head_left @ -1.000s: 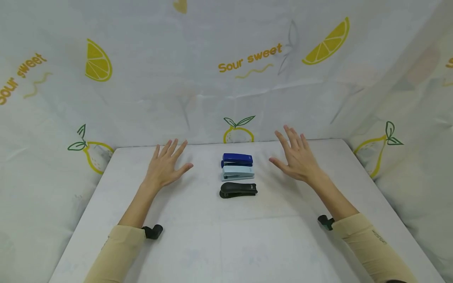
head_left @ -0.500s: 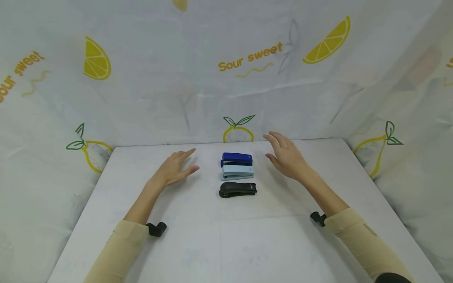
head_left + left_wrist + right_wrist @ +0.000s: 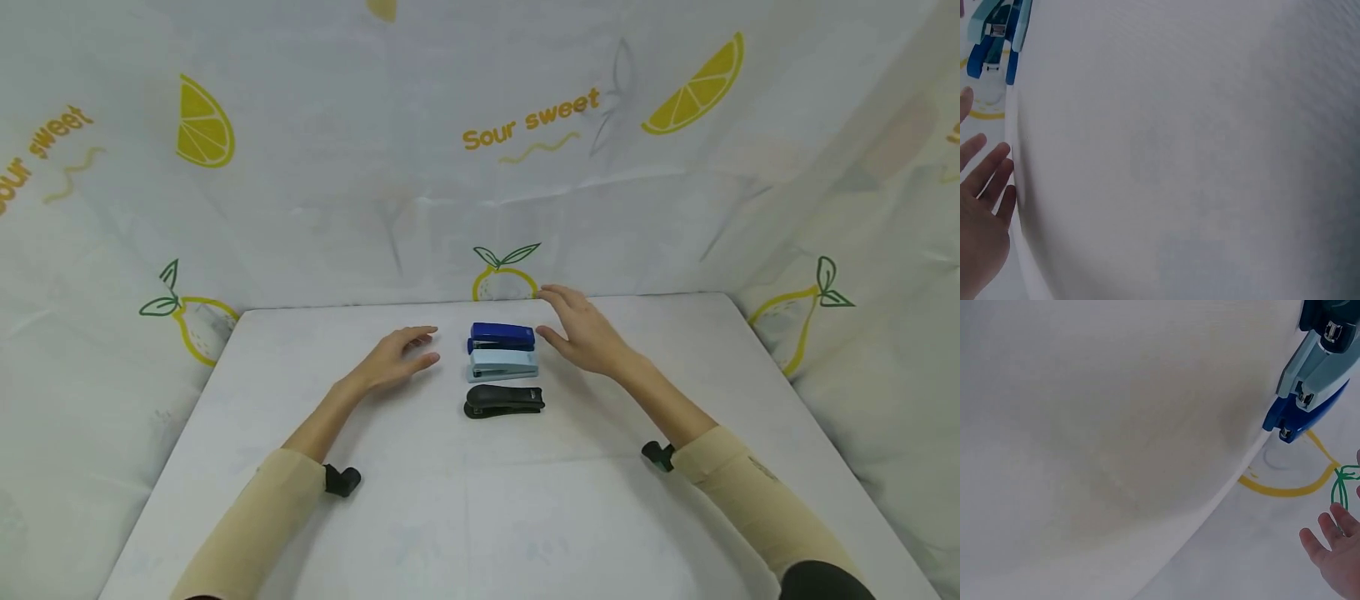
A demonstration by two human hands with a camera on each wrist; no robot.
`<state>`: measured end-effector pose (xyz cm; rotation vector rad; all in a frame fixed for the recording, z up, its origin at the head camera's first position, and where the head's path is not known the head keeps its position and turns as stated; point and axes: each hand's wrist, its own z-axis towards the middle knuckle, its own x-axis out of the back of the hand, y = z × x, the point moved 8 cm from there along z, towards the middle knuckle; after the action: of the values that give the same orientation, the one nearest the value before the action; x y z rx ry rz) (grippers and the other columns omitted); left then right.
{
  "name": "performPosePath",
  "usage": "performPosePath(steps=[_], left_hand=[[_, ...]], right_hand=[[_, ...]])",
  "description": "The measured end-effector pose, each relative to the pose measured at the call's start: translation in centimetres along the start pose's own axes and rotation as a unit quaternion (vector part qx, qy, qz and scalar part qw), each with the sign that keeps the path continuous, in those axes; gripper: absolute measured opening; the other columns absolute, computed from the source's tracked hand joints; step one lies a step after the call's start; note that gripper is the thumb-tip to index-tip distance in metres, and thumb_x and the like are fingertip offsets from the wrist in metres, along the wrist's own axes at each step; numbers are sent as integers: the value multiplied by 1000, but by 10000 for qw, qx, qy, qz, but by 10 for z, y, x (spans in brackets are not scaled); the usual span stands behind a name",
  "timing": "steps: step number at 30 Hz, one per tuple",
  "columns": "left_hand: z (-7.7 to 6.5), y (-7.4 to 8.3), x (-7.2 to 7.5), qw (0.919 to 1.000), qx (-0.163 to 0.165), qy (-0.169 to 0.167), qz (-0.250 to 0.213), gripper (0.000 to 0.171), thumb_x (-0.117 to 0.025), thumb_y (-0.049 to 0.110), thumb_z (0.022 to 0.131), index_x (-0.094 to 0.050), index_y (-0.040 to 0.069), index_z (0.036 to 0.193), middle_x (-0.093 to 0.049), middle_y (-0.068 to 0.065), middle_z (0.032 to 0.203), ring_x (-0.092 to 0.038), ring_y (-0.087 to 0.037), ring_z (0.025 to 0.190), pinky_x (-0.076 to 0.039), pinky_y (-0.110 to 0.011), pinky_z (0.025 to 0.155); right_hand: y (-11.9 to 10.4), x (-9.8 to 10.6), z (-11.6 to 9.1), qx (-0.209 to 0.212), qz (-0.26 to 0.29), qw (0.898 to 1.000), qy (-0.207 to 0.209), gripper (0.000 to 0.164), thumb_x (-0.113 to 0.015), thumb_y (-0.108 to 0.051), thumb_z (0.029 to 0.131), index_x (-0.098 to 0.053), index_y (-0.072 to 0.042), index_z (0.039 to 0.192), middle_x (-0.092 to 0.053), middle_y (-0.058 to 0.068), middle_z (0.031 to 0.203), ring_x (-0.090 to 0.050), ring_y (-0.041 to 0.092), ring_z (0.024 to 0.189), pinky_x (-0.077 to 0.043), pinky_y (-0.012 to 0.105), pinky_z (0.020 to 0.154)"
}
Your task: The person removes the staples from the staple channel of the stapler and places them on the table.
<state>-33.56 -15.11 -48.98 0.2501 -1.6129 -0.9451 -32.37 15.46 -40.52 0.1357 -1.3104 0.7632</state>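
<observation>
Just beside the right grip point(image 3: 587, 333) lies a blue stapler point(image 3: 502, 335).

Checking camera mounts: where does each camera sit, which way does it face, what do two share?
Head: worn on head, faces forward and down at table, blue stapler, pale stapler, black stapler; left hand, right hand, sleeves show.
Left wrist: worn there, faces table and backdrop; part of left hand at left edge.
Right wrist: worn there, faces table and backdrop; part of right hand at lower right.
Wrist views share: blue stapler, pale stapler.
</observation>
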Motion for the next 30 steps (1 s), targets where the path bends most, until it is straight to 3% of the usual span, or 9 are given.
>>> performPosePath(steps=[5, 10, 17, 21, 26, 30], left_hand=[[9, -3, -5, 9989, 172, 3, -446, 58, -70, 38, 105, -59, 11, 155, -69, -15, 147, -63, -35, 141, -42, -54, 125], [17, 0, -11, 9976, 132, -39, -673, 48, -70, 31, 105, -65, 8, 147, -72, -13, 144, -66, -32, 134, -46, -51, 122], [29, 2, -16, 9963, 135, 41, -852, 37, -71, 23, 105, -72, 6, 138, -78, -13, 132, -67, -22, 113, -52, -34, 104], [37, 2, -21, 9947, 111, 108, -1012, 34, -74, 21, 102, -75, 7, 133, -80, -13, 127, -65, -17, 103, -49, -25, 94], [44, 3, -25, 9935, 210, 340, -1062, 30, -78, 19, 99, -79, 8, 127, -82, -13, 120, -58, -14, 92, -45, -26, 86], [46, 8, -26, 9926, 303, 463, -1081, 31, -82, 21, 96, -80, 10, 125, -84, -11, 117, -57, -16, 92, -43, -28, 86]], right_hand=[[-5, -7, 7, 146, 268, 9995, -65, 59, -72, -24, 105, -50, -5, 156, -51, 23, 162, -48, 42, 154, -41, 60, 125], [-8, -10, 11, 47, 545, 9984, -139, 58, -71, -22, 106, -50, -5, 156, -53, 20, 161, -47, 41, 154, -40, 61, 126], [-18, -15, 22, 135, 1650, 9857, -306, 53, -69, -15, 106, -52, 3, 153, -60, 23, 155, -56, 41, 146, -47, 60, 119], [-24, -20, 29, 271, 1891, 9807, -424, 48, -68, -15, 107, -56, 3, 150, -62, 21, 154, -59, 39, 145, -49, 60, 118], [-30, -30, 37, 271, 2155, 9743, -598, 45, -69, -12, 106, -59, 3, 147, -65, 22, 150, -59, 41, 144, -48, 62, 118], [-32, -40, 43, 188, 2188, 9725, -780, 42, -69, -12, 106, -61, 1, 145, -66, 21, 149, -61, 41, 143, -50, 60, 116]])
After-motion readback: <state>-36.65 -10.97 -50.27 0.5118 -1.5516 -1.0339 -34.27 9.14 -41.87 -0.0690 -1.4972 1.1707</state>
